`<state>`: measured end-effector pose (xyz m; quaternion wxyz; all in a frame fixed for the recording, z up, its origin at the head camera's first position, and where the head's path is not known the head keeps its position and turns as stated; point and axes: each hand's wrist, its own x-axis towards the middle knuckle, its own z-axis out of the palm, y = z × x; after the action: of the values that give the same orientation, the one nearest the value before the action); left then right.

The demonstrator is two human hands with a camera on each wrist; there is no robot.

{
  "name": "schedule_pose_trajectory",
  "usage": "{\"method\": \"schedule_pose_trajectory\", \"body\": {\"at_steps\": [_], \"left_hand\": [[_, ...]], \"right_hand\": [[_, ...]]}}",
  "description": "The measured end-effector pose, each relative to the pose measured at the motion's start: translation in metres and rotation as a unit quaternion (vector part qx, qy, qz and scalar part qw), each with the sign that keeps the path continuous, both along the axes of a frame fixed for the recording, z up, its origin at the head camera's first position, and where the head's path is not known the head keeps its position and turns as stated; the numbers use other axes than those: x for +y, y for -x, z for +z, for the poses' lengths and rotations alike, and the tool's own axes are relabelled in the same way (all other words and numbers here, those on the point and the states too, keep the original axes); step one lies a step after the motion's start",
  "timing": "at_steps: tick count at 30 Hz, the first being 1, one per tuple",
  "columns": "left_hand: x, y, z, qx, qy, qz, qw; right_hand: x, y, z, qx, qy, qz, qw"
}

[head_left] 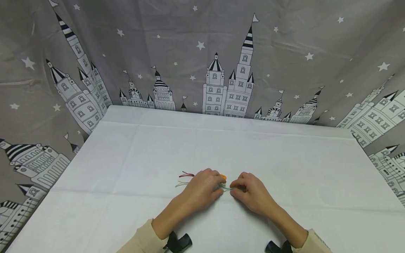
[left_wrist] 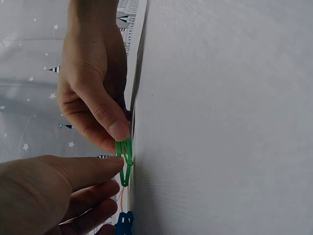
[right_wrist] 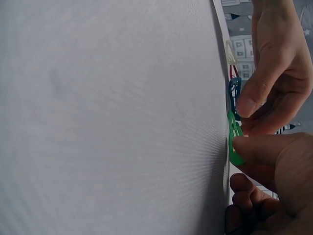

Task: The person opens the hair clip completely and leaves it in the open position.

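Observation:
Between the two hands is a green snap hair clip [left_wrist: 125, 164], its frame and tongue spread apart. My right hand [head_left: 251, 191] pinches its wide end between thumb and fingers. My left hand [head_left: 204, 188] pinches near its narrow end, thumb tip right at the clip's side in the left wrist view. A blue snap hair clip [right_wrist: 234, 90] lies by the left fingertips, in line with the green one. Under the left hand, an orange piece [head_left: 223, 176] shows past the fingers.
Left of the left hand, a dark red hair clip [head_left: 186, 174] and a pale grey-white hair clip [head_left: 181, 183] lie on the white-covered table [head_left: 152, 151]. Behind the table hangs a grey curtain [head_left: 177, 28] printed with castles and stars.

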<state>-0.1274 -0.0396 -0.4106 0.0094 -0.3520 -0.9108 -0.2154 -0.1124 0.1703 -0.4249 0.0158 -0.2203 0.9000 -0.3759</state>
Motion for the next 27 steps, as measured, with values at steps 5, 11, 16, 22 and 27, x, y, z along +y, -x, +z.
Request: {"method": "schedule_pose_trajectory", "body": {"at_steps": [5,11,16,22,27], "left_hand": [[-0.003,0.002,0.002,-0.013,-0.033,0.016,0.9992],[-0.007,0.007,0.007,-0.037,-0.079,0.057,0.9946],[-0.011,0.014,0.009,-0.073,-0.097,0.098,0.9878],[-0.012,0.022,0.007,-0.081,-0.105,0.146,0.9803],[-0.01,0.027,0.004,-0.093,-0.098,0.163,0.9774]], "right_hand": [[-0.001,0.001,-0.001,0.009,0.004,-0.008,0.9999],[-0.001,0.003,0.0,0.023,0.022,-0.011,0.9994],[0.0,0.008,0.006,0.03,0.031,-0.016,0.9989],[-0.001,0.014,0.012,0.01,0.017,-0.031,0.9993],[-0.007,0.021,0.012,-0.007,0.007,-0.033,0.9994]]}}
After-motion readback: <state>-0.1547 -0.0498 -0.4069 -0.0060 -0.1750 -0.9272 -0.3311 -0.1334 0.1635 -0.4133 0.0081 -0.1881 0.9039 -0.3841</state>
